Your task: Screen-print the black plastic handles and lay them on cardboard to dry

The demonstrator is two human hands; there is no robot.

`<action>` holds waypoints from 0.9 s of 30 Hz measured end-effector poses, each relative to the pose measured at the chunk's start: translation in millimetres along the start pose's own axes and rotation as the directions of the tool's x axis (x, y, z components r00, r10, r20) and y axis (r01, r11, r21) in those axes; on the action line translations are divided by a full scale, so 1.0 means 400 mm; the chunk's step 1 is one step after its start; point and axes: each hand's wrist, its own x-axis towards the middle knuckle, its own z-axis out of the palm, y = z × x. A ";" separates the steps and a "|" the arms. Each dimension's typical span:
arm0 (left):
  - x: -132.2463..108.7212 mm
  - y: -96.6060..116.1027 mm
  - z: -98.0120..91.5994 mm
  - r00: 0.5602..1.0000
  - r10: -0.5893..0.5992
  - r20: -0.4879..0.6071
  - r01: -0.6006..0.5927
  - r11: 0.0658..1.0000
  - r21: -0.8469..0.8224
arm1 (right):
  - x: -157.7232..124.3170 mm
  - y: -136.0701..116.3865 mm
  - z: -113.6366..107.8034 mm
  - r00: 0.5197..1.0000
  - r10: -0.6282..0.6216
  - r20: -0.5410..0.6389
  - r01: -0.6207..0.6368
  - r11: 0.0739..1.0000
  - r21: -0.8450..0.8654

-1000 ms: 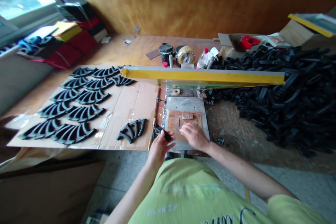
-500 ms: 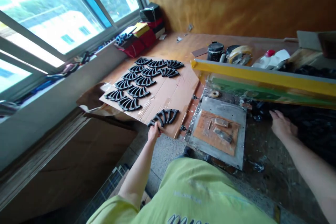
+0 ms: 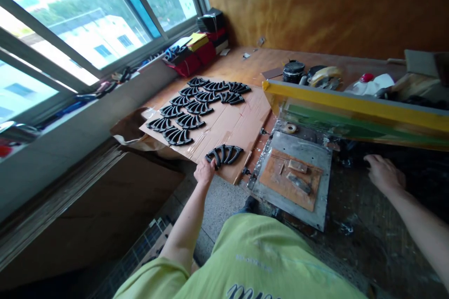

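A short fan-shaped row of black curved pieces (image 3: 226, 154) lies near the front edge of a cardboard sheet (image 3: 231, 124). My left hand (image 3: 205, 171) is closed on the near left end of this row, its thumb and fingers pinching a black curved piece. My right hand (image 3: 386, 174) hovers at the edge of a dark heap of black pieces (image 3: 426, 168); its fingers are loosely bent and apart, with nothing visible in them. Several similar fans of black pieces (image 3: 191, 121) overlap at the back left of the cardboard.
Between my hands sits a metal plate (image 3: 321, 201) with a brown board (image 3: 270, 180) and small blocks on it. A tape roll (image 3: 291, 128) lies behind it. The yellow-edged barrier (image 3: 351, 101) runs along the right, with jars and tape behind. Windows (image 3: 133, 23) line the left.
My left hand has shifted slightly at the end of the front row. My right hand's fingers are more bent than before. The camera view has swung a little to the left.
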 end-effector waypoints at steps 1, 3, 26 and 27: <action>-0.020 0.011 0.014 0.998 0.035 -0.051 -0.035 0.999 -0.009 | -0.005 -0.004 -0.008 0.999 0.011 -0.038 -0.009 0.999 0.035; -0.056 0.039 0.050 0.978 0.156 -0.140 -0.162 0.986 -0.029 | -0.023 -0.015 -0.025 0.989 0.080 -0.121 -0.066 0.991 0.121; 0.368 0.166 0.068 0.678 0.730 -0.084 -0.735 0.677 -0.046 | -0.294 -0.150 0.168 0.665 0.705 0.247 -0.738 0.567 0.367; 0.423 0.193 0.057 0.660 0.748 -0.066 -0.751 0.658 -0.050 | -0.296 -0.151 0.161 0.652 0.710 0.265 -0.753 0.570 0.328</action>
